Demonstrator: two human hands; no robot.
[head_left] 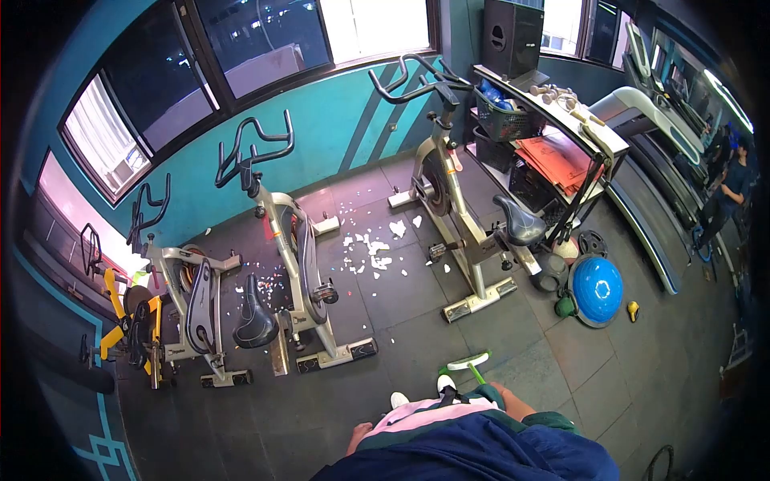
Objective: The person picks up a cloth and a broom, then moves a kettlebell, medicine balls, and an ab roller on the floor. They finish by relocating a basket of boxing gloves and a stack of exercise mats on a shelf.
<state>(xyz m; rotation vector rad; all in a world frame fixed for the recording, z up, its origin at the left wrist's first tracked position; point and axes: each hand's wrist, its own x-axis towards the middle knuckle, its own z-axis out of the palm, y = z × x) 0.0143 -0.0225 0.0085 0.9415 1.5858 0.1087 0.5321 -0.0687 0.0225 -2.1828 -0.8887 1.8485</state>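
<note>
A broom [468, 362] with a green handle and a pale-edged head rests on the dark floor just ahead of my white shoes [446, 384]. Its handle runs back to my right hand [497, 390], closed around it and partly covered by my clothing. Down by my side, near the pink and green cloth at my waist, is my left hand [359, 438]; its fingers are too small to make out. White torn pieces [373, 252] lie scattered between the exercise bikes, and smaller coloured bits [261, 290] lie near the middle bike.
Exercise bikes [309, 280] line the window wall, another [461, 240] standing nearer the shelf [605, 136]. A blue balance dome [597, 290], a kettlebell [550, 272] and a small yellow weight [634, 311] sit at right. Beyond are treadmills [642, 224] and a person [728, 192].
</note>
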